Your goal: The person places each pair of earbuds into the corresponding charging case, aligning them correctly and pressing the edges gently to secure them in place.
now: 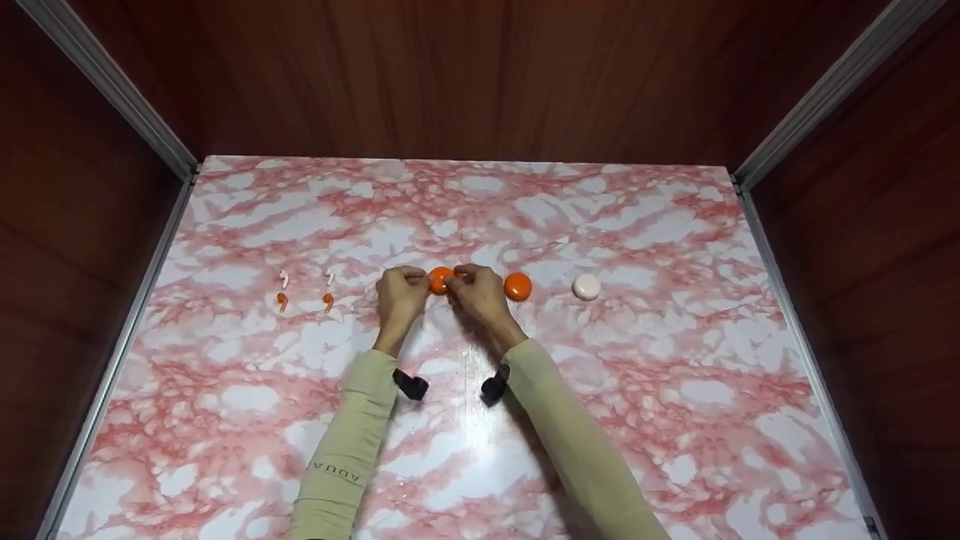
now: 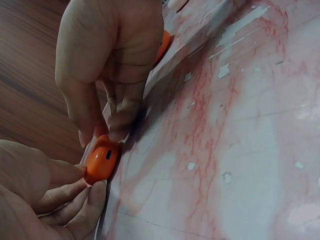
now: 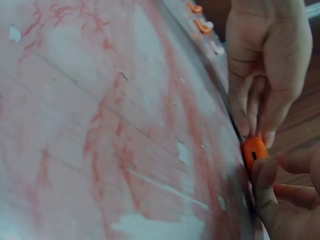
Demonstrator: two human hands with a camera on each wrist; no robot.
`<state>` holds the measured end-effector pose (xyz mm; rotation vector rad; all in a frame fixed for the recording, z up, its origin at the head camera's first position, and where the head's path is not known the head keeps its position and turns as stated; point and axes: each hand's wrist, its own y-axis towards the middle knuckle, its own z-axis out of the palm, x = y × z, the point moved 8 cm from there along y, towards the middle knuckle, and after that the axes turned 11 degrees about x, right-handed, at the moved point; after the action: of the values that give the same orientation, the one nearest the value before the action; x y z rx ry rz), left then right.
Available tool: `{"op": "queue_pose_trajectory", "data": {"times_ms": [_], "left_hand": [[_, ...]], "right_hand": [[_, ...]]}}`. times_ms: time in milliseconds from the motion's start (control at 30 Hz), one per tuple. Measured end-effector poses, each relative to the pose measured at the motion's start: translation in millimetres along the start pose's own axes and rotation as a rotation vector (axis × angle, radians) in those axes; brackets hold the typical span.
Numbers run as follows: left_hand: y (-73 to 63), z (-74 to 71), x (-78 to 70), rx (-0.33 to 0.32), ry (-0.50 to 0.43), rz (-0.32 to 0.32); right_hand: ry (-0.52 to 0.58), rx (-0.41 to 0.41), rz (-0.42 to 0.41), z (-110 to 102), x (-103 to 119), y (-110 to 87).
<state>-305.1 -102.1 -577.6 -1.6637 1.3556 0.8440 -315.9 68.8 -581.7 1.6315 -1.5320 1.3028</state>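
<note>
A round, glossy orange earbud case (image 1: 442,279) sits on the table between the two hands. Its small dark charging port shows in the left wrist view, where the case (image 2: 101,162) is gripped from both ends. My left hand (image 1: 400,292) pinches its left side between thumb and fingers. From the other side, my right hand (image 1: 481,294) holds the case with thumb and fingertips. In the right wrist view, fingers cover both ends of the case (image 3: 255,150). Whether its lid is raised cannot be made out.
Right of the hands lie a second orange case (image 1: 517,286) and a white case (image 1: 586,286). To the left are white earbuds (image 1: 283,279) and orange earbuds (image 1: 282,301), laid out in two rows. Dark wooden panels (image 1: 465,82) enclose the marbled table (image 1: 637,420).
</note>
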Motion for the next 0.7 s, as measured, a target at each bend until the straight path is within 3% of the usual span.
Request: {"op": "queue_pose_trajectory", "data": {"times_ms": [233,467,567,700], "left_hand": [[-4.8,-2.1,-7.9,0.003,-0.011,-0.007],[-11.0,2.6,-30.6,0.045,-0.032,0.058],[-13.0,7.9,-39.3,0.105,-0.104,0.066],[-13.0,22.2,-44.0,0.27,-0.261,-0.002]], "right_hand": [[0.044,-0.026,-0.049,-19,6,-8.6],[0.057,-0.058,-0.114,-48,12,-24.2],[0.07,-0.095,-0.159,-67,14,-30.9],[0.051,-0.197,-0.144,-95,7,-40.7]]}}
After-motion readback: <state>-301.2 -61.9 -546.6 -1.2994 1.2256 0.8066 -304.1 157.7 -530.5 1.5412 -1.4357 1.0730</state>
